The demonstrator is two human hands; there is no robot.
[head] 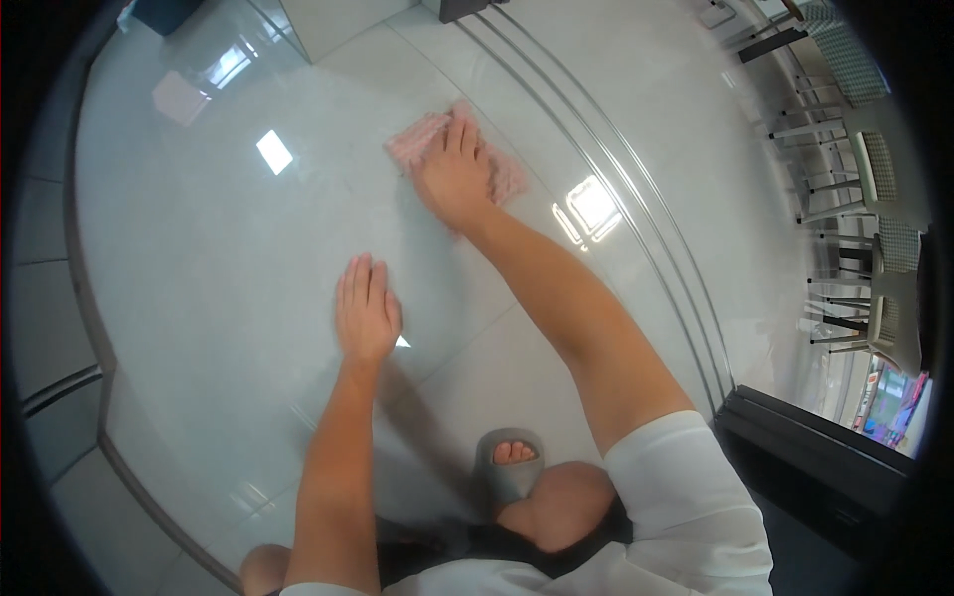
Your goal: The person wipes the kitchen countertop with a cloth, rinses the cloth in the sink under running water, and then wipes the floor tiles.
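Observation:
Pressed onto a pink patterned cloth (425,139), my right hand (456,175) lies on the glossy tiled floor (223,246) with its fingers pointing away from me. The cloth spreads out on both sides of the fingers; the part beneath the palm is hidden. My left hand (367,309) rests palm down on the bare floor, nearer to me and further left, with nothing in it. Its fingers lie nearly side by side. Below and between my arms is my foot in a grey slipper (514,480).
Curved metal door tracks (633,149) run across the floor at the right, towards a dark door frame (820,428). Chairs (879,167) stand beyond. A dark bin-like container (165,11) is at the top left, and cabinets (48,313) line the left side.

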